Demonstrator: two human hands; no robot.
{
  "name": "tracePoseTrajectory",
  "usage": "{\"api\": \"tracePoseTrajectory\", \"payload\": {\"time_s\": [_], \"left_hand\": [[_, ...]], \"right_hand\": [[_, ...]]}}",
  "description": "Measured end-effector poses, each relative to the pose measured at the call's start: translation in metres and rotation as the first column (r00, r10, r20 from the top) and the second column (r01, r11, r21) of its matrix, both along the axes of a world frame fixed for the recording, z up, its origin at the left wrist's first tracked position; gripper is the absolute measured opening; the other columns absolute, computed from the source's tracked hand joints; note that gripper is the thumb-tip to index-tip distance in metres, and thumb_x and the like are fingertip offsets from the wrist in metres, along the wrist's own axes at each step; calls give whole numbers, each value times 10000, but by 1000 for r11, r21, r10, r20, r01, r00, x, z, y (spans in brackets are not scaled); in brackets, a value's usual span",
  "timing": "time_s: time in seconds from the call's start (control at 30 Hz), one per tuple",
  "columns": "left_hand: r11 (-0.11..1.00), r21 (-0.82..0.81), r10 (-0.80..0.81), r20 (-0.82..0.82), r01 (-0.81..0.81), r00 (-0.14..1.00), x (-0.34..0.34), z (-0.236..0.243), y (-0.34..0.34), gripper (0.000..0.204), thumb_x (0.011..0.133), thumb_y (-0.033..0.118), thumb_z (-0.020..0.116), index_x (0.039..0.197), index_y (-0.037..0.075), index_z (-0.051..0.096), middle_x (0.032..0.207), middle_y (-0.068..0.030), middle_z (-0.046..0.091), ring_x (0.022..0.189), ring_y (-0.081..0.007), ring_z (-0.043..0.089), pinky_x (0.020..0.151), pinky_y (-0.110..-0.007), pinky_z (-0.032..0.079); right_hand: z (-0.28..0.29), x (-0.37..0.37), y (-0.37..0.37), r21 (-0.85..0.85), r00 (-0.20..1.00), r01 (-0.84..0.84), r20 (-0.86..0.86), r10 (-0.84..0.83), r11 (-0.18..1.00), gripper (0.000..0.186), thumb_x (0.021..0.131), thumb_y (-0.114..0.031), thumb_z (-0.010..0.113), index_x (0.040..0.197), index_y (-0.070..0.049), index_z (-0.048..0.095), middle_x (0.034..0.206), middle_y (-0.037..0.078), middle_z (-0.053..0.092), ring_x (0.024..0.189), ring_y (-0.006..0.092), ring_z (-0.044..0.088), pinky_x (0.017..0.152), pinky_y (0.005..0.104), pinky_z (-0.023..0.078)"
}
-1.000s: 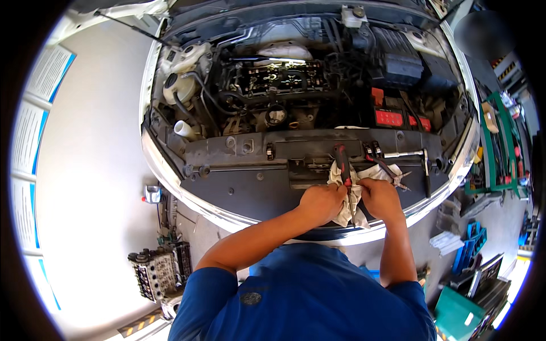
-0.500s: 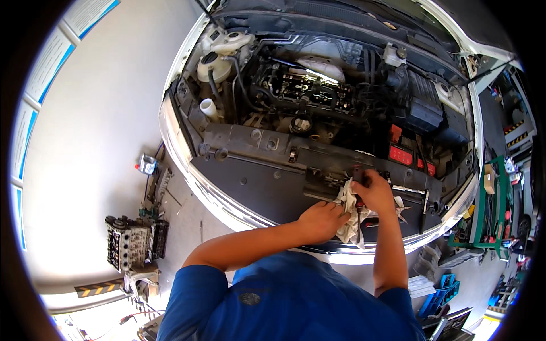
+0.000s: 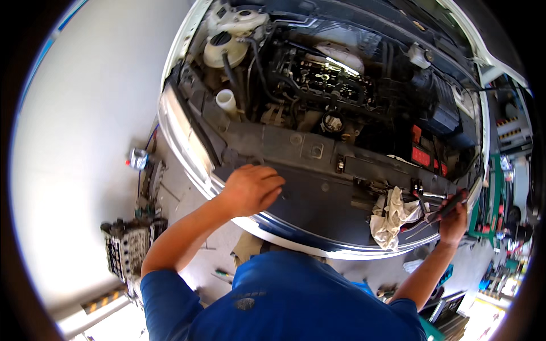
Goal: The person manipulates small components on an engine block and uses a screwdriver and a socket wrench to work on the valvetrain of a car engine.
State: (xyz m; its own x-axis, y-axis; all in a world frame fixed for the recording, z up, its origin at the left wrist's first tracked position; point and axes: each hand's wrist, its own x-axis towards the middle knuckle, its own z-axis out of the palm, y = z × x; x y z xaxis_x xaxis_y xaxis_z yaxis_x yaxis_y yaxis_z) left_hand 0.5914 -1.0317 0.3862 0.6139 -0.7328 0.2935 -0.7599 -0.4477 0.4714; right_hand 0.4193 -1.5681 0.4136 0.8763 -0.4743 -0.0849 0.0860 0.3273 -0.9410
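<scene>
My right hand is closed around the dark handle of a screwdriver, held slantwise over the front right of the engine bay. Its thin shaft points down and left, beside a crumpled whitish rag on the black front panel. Other hand tools, including a shiny ratchet-like one, lie by the rag, partly hidden by my hand. Over the left part of the panel is my left hand, its fingers loosely bent and apart from the thumb, with nothing visible in it.
Beyond the panel lies the engine with its top uncovered and a lit bar lamp across it. A coolant tank and white funnel-like neck are at left. A removed engine block stands on the floor; a green rack is at right.
My left hand has left the rag and moved left across the panel. My right hand has carried the screwdriver right, away from the rag. The view has shifted slightly.
</scene>
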Motion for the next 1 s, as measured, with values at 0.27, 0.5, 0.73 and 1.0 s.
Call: {"api": "tracePoseTrajectory", "payload": {"time_s": [0.27,0.5,0.73,1.0], "left_hand": [[994,-45,-101,-92,97,991,156,3,39,145,827,106,644,961,56,665,881,-97,637,784,-280,636,672,-365,512],[905,327,-161,-328,271,931,304,42,-10,203,840,205,636,951,39,668,865,-124,675,808,-291,652,710,-370,510],[882,363,-199,-292,301,936,413,10,-102,193,837,201,616,936,49,679,879,-141,688,835,-302,657,722,-386,499],[903,350,-15,-551,247,834,498,-177,-177,226,852,201,622,1011,52,684,934,-121,700,857,-257,660,768,-360,493]], "right_hand": [[84,44,116,-361,881,467,115,-459,807,448,987,-395,469,1275,-52,456,885,14,498,697,110,467,576,254,375],[210,182,143,-678,936,299,72,-343,671,360,990,-347,490,1203,-58,519,815,23,539,615,96,476,563,221,384],[216,369,134,-636,983,182,144,-116,750,432,946,-372,573,1218,-37,548,937,62,629,794,120,593,709,263,490],[-51,582,126,36,972,86,217,-92,996,269,935,-394,568,841,-149,510,630,26,504,535,187,515,501,350,442]]}}
